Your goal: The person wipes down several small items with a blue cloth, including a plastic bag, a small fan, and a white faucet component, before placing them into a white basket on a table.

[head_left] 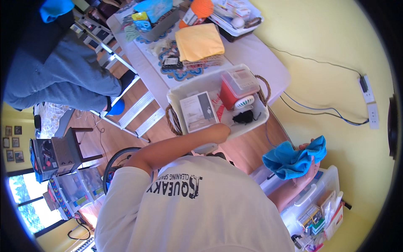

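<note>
In my right hand (pixel 310 168) is a bunched blue microfiber cloth (pixel 291 159), held near the yellow wall. My left arm reaches across my front, and my left hand (pixel 220 133) is at the near rim of a white rectangular basket (pixel 201 82) with rope handles. The fingers of that hand are hidden, so its grip does not show. Inside the basket are a white printed box (pixel 199 111), a red container with a clear lid (pixel 237 86), a small white fan-like item (pixel 244 102) and a black item (pixel 243 117).
The basket overhangs the white table (pixel 274 67). Folded yellow cloths (pixel 200 42), orange yarn (pixel 201 8) and a white tray (pixel 252 30) sit there. A person (pixel 63 69) stands on an aluminium ladder (pixel 135 108) at left. Cables run to wall outlets (pixel 373 115). Plastic bins (pixel 333 176) are at right.
</note>
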The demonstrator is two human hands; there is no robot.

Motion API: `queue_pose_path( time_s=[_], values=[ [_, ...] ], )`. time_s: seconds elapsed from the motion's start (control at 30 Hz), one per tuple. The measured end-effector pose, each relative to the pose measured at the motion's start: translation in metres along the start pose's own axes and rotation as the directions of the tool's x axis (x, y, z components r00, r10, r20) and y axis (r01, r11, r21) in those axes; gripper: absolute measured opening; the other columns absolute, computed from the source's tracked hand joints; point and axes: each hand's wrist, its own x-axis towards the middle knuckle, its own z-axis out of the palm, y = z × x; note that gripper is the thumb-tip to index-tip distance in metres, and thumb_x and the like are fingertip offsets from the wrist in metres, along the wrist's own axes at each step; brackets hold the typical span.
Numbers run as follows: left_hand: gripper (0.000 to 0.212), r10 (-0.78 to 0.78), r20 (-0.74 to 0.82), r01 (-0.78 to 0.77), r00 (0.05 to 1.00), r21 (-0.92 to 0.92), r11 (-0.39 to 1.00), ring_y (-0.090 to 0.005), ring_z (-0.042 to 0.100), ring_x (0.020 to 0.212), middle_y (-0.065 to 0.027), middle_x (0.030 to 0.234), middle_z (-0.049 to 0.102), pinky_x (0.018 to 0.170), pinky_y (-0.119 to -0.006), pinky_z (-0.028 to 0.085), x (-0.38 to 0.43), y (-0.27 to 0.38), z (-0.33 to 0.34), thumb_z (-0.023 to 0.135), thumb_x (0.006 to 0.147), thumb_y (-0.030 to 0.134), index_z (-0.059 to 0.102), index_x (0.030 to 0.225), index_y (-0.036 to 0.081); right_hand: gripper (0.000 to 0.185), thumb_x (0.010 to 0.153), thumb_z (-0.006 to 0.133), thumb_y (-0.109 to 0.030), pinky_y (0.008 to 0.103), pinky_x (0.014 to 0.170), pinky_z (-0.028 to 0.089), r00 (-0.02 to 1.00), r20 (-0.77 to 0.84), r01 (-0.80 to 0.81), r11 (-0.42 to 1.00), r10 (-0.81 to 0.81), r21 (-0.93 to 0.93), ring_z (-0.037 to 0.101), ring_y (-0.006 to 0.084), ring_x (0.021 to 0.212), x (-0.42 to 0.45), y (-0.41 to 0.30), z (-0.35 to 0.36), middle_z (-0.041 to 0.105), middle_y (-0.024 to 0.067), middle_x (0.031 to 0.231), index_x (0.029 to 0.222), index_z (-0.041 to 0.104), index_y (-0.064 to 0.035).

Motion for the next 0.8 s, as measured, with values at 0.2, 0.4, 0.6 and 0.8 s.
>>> queue_pose_path(
  time_s=[0.2, 0.4, 0.6, 0.8],
  values=[
    [0.026, 0.248, -0.011, -0.248, 0.969, -0.032, 0.968, -0.0306, 0.061, 0.089, -0.0183, 0.099, 0.062, 0.079, -0.038, 0.047, -0.054, 0.022, -0.069, 0.051, 0.080, 0.012, 0.060, 0.103, 0.002, 0.050, 0.082, 0.058, -0.021, 0.0277, 0.074, 0.043, 1.000, -0.012, -0.002, 0.998, 0.001, -0.069, 0.054, 0.0173, 0.080, -0.012, 0.010, 0.016, 0.059, 0.0164, 0.094, 0.120, 0.044, 0.0076],
    [0.034, -0.215, -0.561, -0.323, 0.799, -0.703, 0.634, -0.0133, 0.059, 0.090, -0.0075, 0.104, 0.061, 0.071, -0.027, 0.049, -0.087, -0.160, -0.173, 0.052, 0.088, 0.020, 0.052, 0.117, 0.003, 0.052, 0.080, 0.060, -0.025, 0.0282, 0.068, 0.044, 0.994, -0.104, 0.017, 0.997, -0.025, -0.077, 0.055, 0.0195, 0.076, -0.038, -0.008, 0.043, 0.059, 0.0178, 0.090, 0.117, 0.046, 0.0074],
    [0.066, -0.616, -0.700, 0.306, 0.361, -0.535, 0.788, -0.0293, 0.056, 0.102, -0.0204, 0.111, 0.057, 0.087, -0.038, 0.044, -0.040, -0.357, -0.168, 0.071, 0.071, 0.035, 0.047, 0.121, 0.000, 0.052, 0.080, 0.061, -0.026, 0.0288, 0.064, 0.045, 0.979, -0.202, -0.018, 0.989, -0.013, -0.148, 0.055, 0.0201, 0.071, -0.074, -0.007, 0.089, 0.059, 0.0188, 0.085, 0.117, 0.046, 0.0072],
    [0.091, -0.699, -0.595, 0.555, 0.396, -0.451, 0.699, -0.0352, 0.045, 0.113, -0.0159, 0.124, 0.046, 0.092, -0.043, 0.039, 0.004, -0.369, -0.180, 0.076, 0.056, 0.053, 0.043, 0.126, 0.004, 0.054, 0.079, 0.063, -0.028, 0.0285, 0.059, 0.047, 0.936, -0.349, -0.045, 0.975, -0.035, -0.219, 0.056, 0.0206, 0.062, -0.099, 0.012, 0.129, 0.059, 0.0188, 0.079, 0.116, 0.046, 0.0070]
  ],
)
